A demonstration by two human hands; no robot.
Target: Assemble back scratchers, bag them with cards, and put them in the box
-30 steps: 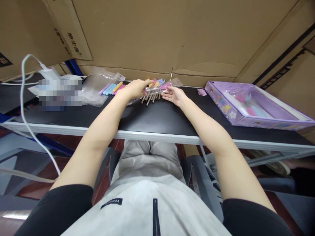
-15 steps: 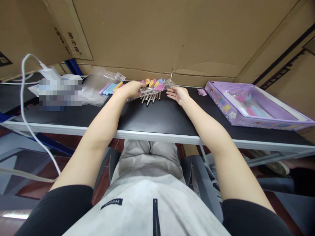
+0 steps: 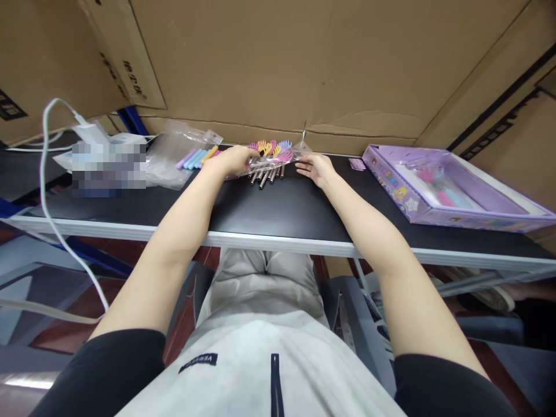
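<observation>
The right hand (image 3: 316,169) had shifted right, near the bag's (image 3: 266,164) right corner, grip indeterminable; the left hand (image 3: 237,160) was clamped on its left end.

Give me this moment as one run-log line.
left hand: on clear bag; right hand: open, by bag's right end; metallic rods: on table; purple box: far right

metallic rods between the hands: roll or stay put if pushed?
The metallic rods would probably roll if nudged sideways, since they look slim and round. Their shiny surfaces may make them slippery to grip. They lie bunched on the black tabletop, so pushing one would likely shift its neighbours.
</observation>
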